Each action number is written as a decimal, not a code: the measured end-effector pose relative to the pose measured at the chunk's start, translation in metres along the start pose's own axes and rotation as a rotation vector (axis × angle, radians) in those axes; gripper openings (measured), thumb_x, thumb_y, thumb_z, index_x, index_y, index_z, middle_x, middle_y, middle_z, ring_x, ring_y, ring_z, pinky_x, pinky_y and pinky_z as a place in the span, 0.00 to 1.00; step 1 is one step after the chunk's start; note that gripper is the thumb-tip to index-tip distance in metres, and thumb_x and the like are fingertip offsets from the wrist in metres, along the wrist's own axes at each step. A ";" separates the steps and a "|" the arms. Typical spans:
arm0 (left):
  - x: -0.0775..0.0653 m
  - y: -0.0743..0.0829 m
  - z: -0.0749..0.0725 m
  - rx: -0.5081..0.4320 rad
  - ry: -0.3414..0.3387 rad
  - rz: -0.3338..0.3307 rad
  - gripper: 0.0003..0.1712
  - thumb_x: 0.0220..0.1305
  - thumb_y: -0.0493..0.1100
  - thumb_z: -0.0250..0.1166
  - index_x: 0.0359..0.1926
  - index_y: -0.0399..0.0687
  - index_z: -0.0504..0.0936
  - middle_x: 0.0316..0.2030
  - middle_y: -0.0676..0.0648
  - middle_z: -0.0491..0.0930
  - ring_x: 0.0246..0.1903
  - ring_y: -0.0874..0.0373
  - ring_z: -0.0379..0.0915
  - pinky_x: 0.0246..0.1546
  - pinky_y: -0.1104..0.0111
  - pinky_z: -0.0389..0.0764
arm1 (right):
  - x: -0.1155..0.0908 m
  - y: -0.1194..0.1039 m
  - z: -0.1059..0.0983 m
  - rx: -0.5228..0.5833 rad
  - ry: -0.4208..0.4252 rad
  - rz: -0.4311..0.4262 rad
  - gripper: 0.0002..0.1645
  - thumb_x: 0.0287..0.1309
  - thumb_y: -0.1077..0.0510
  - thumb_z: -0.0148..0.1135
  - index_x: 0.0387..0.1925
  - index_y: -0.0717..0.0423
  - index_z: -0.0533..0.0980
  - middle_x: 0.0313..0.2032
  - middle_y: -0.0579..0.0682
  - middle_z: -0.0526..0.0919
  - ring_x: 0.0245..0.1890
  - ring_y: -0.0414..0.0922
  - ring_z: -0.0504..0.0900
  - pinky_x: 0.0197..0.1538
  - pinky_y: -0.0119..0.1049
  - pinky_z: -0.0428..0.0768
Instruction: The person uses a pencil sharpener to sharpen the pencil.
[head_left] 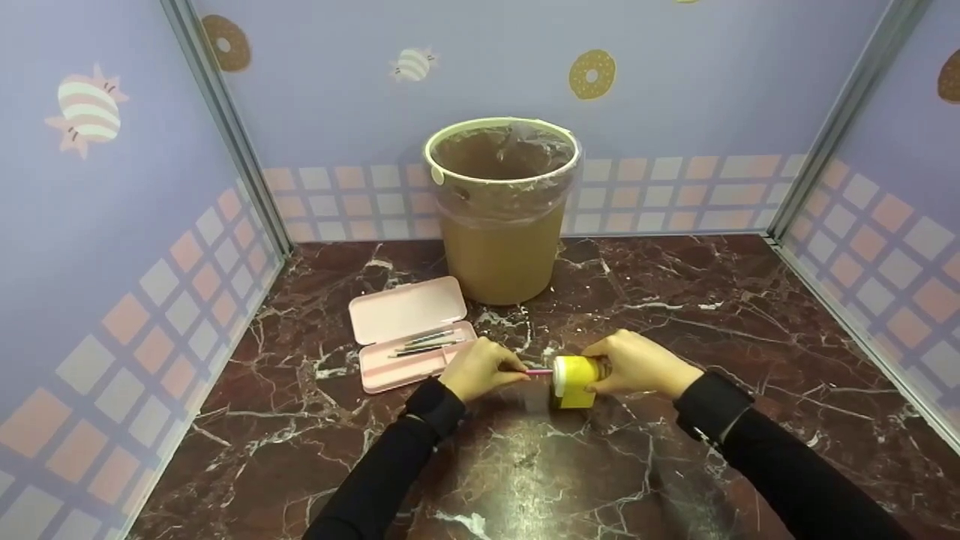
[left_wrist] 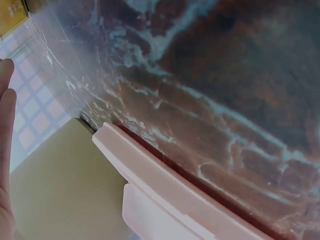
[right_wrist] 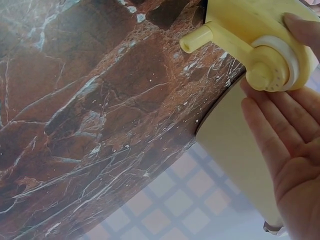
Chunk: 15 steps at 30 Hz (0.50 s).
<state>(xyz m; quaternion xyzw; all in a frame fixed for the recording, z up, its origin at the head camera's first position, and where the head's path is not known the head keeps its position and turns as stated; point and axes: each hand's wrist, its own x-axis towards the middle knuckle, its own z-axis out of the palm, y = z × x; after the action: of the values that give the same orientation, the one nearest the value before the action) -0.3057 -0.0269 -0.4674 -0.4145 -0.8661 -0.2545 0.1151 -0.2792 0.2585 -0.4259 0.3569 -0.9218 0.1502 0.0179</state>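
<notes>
In the head view my left hand [head_left: 480, 367] pinches a pink pencil [head_left: 537, 371] between thumb and fingers. The pencil lies level, its far end meeting the face of a yellow crank pencil sharpener [head_left: 576, 381]. From the other side, my right hand [head_left: 634, 364] grips the sharpener's body. The right wrist view shows the sharpener's crank handle [right_wrist: 196, 39] sticking out, with the thumb and fingers about the body. Only the fingers [left_wrist: 6, 115] of the left hand show at the edge of the left wrist view; the pencil is hidden there.
Left of the hands lies an open pink pencil case [head_left: 375, 373] with several pencils [head_left: 424, 343] in its tray. Behind it stands a tan waste bin [head_left: 504, 259] lined with a clear bag. Patterned walls [head_left: 675, 97] enclose the dark marbled tabletop [head_left: 262, 442] at the back and sides.
</notes>
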 end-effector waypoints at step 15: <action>0.000 -0.003 -0.006 -0.037 -0.031 0.019 0.07 0.58 0.45 0.76 0.33 0.47 0.93 0.30 0.50 0.92 0.26 0.60 0.85 0.29 0.72 0.80 | 0.001 0.001 0.000 0.002 -0.010 0.010 0.16 0.46 0.54 0.79 0.37 0.56 0.85 0.27 0.47 0.88 0.21 0.31 0.73 0.26 0.26 0.72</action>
<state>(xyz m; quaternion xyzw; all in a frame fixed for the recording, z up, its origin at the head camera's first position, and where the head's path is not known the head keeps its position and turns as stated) -0.3081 -0.0316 -0.4635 -0.4285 -0.8591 -0.2629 0.0963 -0.2802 0.2585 -0.4262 0.3532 -0.9235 0.1492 0.0120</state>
